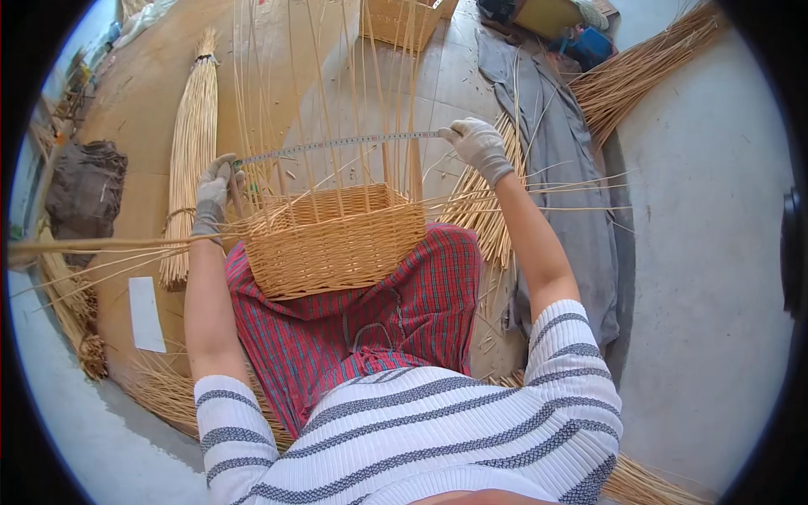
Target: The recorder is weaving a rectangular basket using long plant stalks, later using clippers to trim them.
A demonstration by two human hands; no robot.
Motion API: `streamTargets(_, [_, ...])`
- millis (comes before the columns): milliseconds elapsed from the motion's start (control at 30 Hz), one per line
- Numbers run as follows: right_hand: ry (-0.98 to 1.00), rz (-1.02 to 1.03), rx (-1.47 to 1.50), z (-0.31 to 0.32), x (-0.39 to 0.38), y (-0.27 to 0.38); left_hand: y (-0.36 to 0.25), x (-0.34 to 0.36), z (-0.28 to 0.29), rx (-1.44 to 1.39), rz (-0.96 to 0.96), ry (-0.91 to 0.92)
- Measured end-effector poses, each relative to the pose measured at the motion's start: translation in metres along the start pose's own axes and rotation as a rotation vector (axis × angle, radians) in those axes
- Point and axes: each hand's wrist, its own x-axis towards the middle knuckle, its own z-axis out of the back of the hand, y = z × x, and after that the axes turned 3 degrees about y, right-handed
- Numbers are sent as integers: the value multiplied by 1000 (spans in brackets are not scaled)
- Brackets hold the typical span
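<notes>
Left side of the tan-and-grey floor (135, 93): dark crumpled cloth (87, 189) near the floor's left edge. Below and right of it, a flat white rectangular sheet (146, 314). Next, a long bundle of straw-coloured slender rods (194, 126), tied near its top end and again lower down.

Left hand (217, 187), in a pale greyish knit glove: raised by the basket's upper left corner, among the upright stakes. Fingers curled in, gripping the left end of a thin whitish measuring tape (337, 143) with dark markings; exact finger placement partly hidden.

Centre: a rectangular golden-tan woven wicker basket (337, 252), open at the top, on the person's lap, its lower edge against a red plaid cloth (442, 278) with blue-green lines. Tall thin stakes rise from its walls; long loose rods stick out past its left and right corners. Tape stretched above the basket's rim from side to side, bowed slightly in this view, crossing the stakes. Beyond, at the floor's far edge, a second wicker basket (391, 25) of similar colour.

Right hand (475, 145), gloved alike: beyond the basket's right corner and above rim level, thumb and fingers pinching the tape's right end.

Farther right: grey cloth (572, 227) spread along the floor's right edge, loose rods beside it; another fanned bundle of browner rods (640, 76) at the far right corner.
</notes>
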Motion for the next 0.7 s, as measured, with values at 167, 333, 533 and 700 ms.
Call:
streamTargets(167, [-52, 21, 33, -3, -2, -4, -10, -6, -9, -60, 34, -2])
streamTargets(333, [57, -3, 57, 5, -38, 19, -17, -33, -29, 110, -296, -247])
streamTargets(533, [538, 28, 275, -10, -192, 84, 24, -199, -61, 163, -619, -256])
streamTargets(700, [811, 228, -33, -38, -293, 141, 68, -219, -52, 120, -323, -598])
